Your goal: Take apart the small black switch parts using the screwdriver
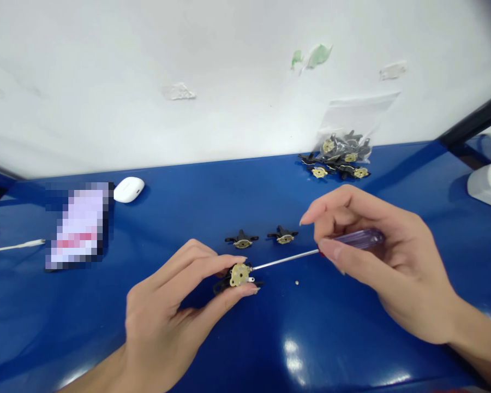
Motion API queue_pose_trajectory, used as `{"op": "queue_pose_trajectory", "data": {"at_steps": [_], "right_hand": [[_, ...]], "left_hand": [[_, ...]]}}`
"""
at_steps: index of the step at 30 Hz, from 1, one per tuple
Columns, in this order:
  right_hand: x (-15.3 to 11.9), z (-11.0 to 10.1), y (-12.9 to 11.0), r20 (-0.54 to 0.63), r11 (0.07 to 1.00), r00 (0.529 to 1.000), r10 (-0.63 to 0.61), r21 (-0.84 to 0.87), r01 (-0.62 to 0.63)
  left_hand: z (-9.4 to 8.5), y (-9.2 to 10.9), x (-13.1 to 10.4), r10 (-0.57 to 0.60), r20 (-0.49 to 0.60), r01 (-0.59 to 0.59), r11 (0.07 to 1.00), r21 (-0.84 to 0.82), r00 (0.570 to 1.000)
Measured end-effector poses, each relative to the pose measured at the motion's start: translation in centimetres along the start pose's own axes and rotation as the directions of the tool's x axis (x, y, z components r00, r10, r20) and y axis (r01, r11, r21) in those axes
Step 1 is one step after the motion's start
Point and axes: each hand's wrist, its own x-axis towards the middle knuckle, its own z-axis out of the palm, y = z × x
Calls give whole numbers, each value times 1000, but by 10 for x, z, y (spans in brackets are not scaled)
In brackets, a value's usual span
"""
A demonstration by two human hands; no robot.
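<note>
Your left hand (169, 305) pinches the brass-faced part (240, 275); your right hand (376, 262) grips the screwdriver (354, 239), tip touching it!

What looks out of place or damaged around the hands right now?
A tiny pale bit lies loose on the blue table, right of the part in the left hand, apart from everything else; I can't tell what it is. The white wall has peeled, ragged patches.
</note>
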Motion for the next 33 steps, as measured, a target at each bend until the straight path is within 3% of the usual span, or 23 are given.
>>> {"op": "queue_pose_trajectory", "data": {"at_steps": [6,10,14,16,18,21,25,33], "right_hand": [[2,-4,0,-52,1000,999,15,19,-14],[1,1,3,-172,996,985,23,87,-9],[-2,2,5,-245,989,963,-116,65,135],[-4,2,3,-146,972,963,-226,-102,213],[-6,3,1,50,916,950,-307,-254,309],[-9,13,2,261,817,875,-407,-325,477],[-14,30,10,304,707,810,-501,-396,586],[-16,30,15,308,739,825,-473,-371,562]], "left_hand": [[-2,0,0,17,-4,-17,1000,-24,1000],[-5,0,0,41,0,-41,999,-36,999],[-4,0,0,53,11,-53,997,-57,999],[-3,0,-1,48,50,-44,997,-61,998],[-3,1,-3,67,86,-62,996,-68,994],[-6,3,-3,111,111,-103,992,-71,988],[-9,5,-1,124,131,-113,990,-87,984],[-6,6,2,130,107,-119,987,-106,986]]}}
